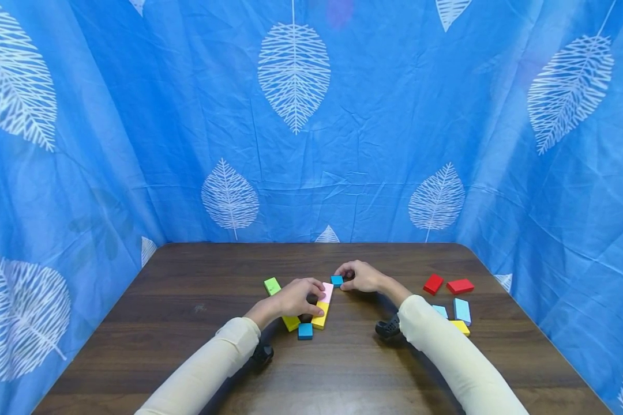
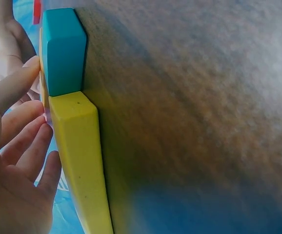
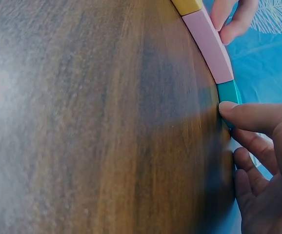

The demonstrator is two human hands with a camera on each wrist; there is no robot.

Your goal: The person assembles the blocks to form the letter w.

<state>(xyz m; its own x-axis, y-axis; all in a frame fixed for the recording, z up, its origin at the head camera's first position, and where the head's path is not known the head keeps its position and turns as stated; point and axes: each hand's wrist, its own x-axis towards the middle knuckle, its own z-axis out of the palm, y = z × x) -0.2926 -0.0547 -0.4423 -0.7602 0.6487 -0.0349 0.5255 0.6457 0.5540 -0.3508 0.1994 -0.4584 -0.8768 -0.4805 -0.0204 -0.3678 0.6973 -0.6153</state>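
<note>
Hands [image 1: 297, 297] at blocks [image 1: 336, 280], inside table edges [image 1: 213, 245]

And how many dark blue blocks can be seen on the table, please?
2. The far block is pinched by the right hand; the near block lies between the near ends of two yellow blocks. Hands or sleeves may hide more.

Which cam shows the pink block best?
Right wrist: the pink block shows large there, one long side facing the camera uncovered. Head shows it small, partly covered by the left hand. In left wrist it can't be clearly made out.
</note>
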